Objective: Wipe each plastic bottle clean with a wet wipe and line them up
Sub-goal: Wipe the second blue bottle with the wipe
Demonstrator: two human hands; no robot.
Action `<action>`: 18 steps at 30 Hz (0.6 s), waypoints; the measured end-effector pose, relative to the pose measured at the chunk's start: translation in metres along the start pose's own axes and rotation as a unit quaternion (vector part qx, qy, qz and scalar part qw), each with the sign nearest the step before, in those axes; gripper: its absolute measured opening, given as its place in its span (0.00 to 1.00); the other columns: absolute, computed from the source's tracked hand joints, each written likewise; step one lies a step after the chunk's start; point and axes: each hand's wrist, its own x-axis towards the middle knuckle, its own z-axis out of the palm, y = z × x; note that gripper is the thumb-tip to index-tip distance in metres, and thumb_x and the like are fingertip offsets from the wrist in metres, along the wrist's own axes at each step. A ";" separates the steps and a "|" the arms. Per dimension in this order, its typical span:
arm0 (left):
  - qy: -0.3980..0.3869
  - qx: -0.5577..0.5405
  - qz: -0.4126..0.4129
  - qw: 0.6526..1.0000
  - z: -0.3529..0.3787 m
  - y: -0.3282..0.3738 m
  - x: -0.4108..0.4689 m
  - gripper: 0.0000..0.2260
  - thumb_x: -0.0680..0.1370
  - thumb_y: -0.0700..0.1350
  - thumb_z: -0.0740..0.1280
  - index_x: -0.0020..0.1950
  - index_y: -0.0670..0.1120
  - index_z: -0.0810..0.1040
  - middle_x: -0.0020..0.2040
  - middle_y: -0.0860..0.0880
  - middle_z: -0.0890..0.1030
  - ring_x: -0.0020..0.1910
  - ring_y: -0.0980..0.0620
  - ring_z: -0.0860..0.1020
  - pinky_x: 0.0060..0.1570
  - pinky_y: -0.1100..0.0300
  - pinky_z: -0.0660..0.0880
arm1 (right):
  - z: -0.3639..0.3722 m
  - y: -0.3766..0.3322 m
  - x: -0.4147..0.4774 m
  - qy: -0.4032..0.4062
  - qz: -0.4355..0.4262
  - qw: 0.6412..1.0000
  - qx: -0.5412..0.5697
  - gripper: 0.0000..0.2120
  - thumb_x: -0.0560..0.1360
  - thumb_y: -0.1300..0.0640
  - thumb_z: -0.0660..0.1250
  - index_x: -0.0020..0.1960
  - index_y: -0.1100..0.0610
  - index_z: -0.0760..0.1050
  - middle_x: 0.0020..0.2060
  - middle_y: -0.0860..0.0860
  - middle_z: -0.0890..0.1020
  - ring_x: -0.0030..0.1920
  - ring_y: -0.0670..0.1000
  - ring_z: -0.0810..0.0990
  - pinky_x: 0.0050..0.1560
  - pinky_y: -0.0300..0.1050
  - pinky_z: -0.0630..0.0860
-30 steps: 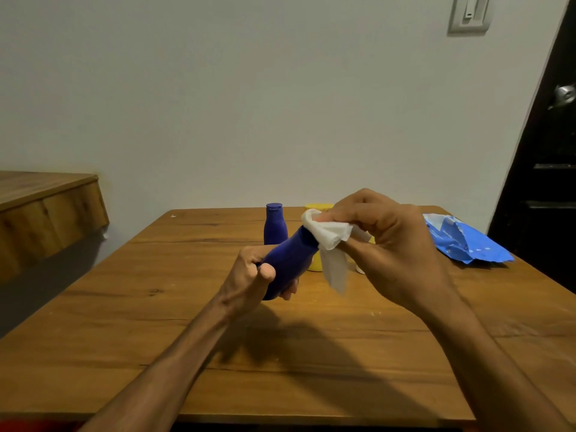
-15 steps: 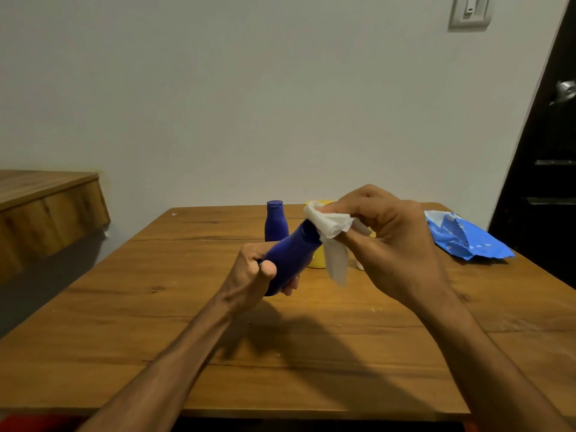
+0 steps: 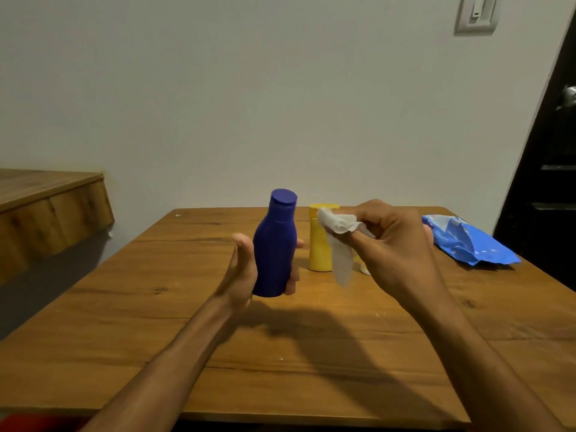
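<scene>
My left hand (image 3: 242,271) grips a dark blue plastic bottle (image 3: 275,244) around its lower body and holds it upright just above the wooden table (image 3: 149,310). To its right, my right hand (image 3: 397,247) pinches a crumpled white wet wipe (image 3: 340,227), whose loose end hangs down, a short gap from the bottle. A yellow bottle (image 3: 318,247) stands on the table behind, between the two hands. The second blue bottle seen earlier is hidden behind the held one.
A blue wipe packet (image 3: 467,244) lies at the table's back right. A small white object (image 3: 364,270) peeks out under my right hand. A wooden ledge (image 3: 46,210) juts out at the left, and a dark door (image 3: 548,188) stands at the right.
The blue bottle has swung from tilted to upright in my left hand. My right hand has drawn the wipe off its cap and away to the right.
</scene>
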 end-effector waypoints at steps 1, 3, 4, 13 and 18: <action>0.009 -0.029 0.004 1.000 0.001 0.003 0.000 0.54 0.56 0.83 0.58 0.60 0.38 0.77 0.37 0.40 0.81 0.33 0.45 0.80 0.39 0.50 0.79 | 0.004 0.001 -0.001 -0.019 0.002 1.000 -0.002 0.02 0.71 0.48 0.71 0.42 0.40 0.78 0.42 0.41 0.81 0.44 0.41 0.79 0.39 0.37 0.78; 0.022 -0.071 -0.002 0.997 -0.002 0.005 -0.002 0.50 0.57 0.82 0.58 0.57 0.41 0.79 0.37 0.41 0.82 0.33 0.46 0.81 0.35 0.52 0.80 | 0.013 0.002 -0.005 -0.058 0.014 0.998 -0.003 0.06 0.69 0.44 0.69 0.42 0.44 0.81 0.41 0.43 0.82 0.43 0.43 0.79 0.40 0.43 0.79; 0.035 -0.089 -0.008 0.995 -0.002 0.008 -0.002 0.49 0.57 0.82 0.57 0.56 0.42 0.80 0.37 0.41 0.82 0.33 0.46 0.81 0.36 0.52 0.80 | 0.019 0.003 -0.007 -0.079 0.024 0.997 0.000 0.07 0.69 0.44 0.69 0.42 0.45 0.81 0.42 0.43 0.82 0.43 0.43 0.79 0.41 0.45 0.80; 0.142 -0.024 -0.048 0.988 -0.031 0.009 0.003 0.45 0.67 0.73 0.38 0.56 0.45 0.80 0.37 0.43 0.83 0.36 0.48 0.82 0.42 0.54 0.80 | 0.081 0.008 -0.002 -0.215 0.047 0.974 -0.045 0.08 0.73 0.55 0.70 0.51 0.52 0.81 0.46 0.42 0.80 0.46 0.40 0.77 0.42 0.34 0.74; 0.166 0.007 -0.055 0.984 -0.051 0.004 0.013 0.42 0.68 0.73 0.39 0.56 0.50 0.82 0.42 0.43 0.84 0.41 0.47 0.83 0.47 0.53 0.79 | 0.108 0.014 0.015 -0.219 0.033 0.973 -0.062 0.08 0.73 0.54 0.70 0.51 0.55 0.82 0.43 0.44 0.82 0.42 0.41 0.78 0.40 0.35 0.72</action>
